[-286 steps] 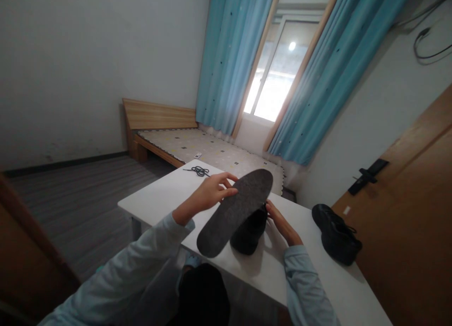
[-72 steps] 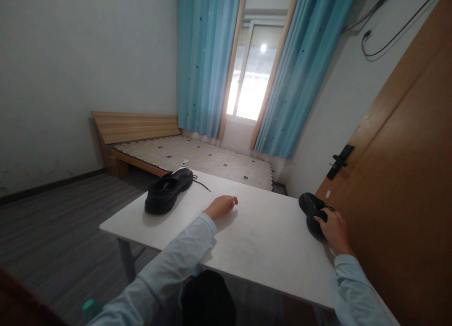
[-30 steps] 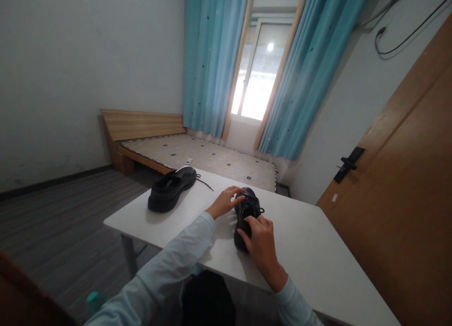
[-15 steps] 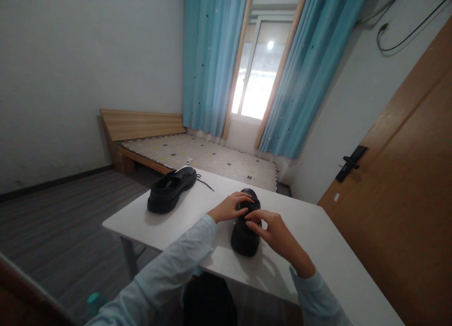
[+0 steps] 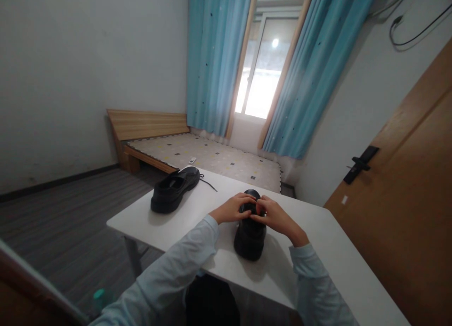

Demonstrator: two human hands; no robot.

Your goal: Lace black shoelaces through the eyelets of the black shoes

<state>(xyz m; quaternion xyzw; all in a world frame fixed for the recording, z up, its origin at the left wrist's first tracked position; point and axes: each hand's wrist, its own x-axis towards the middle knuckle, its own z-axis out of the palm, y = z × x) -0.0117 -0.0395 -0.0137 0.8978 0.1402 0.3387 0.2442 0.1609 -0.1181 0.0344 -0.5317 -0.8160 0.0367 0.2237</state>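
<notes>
A black lace-up shoe point(image 5: 250, 241) stands on the white table point(image 5: 318, 250) in front of me, heel towards me and toe pointing away. My left hand point(image 5: 233, 208) reaches over its upper from the left, with bent fingers closed on the lacing area. From the right, my right hand point(image 5: 277, 215) meets it there, thumb and fingers pinched together close to the left fingertips. Whether a lace is between the right fingers is too small and dark to tell. Further left on the table sits a second black shoe point(image 5: 169, 194), its lace point(image 5: 210, 182) trailing onto the tabletop.
Past the table is a low wooden bed point(image 5: 151, 123) with a patterned mattress and a small white object point(image 5: 192, 160) on it. A brown door point(image 5: 399, 213) with a black handle stands at the right. A green-capped item point(image 5: 99, 295) is low at the left.
My right hand has moved forward and up along the shoe, from behind the opening to beside the left fingertips. The left hand stays at the upper. The view has shifted slightly.
</notes>
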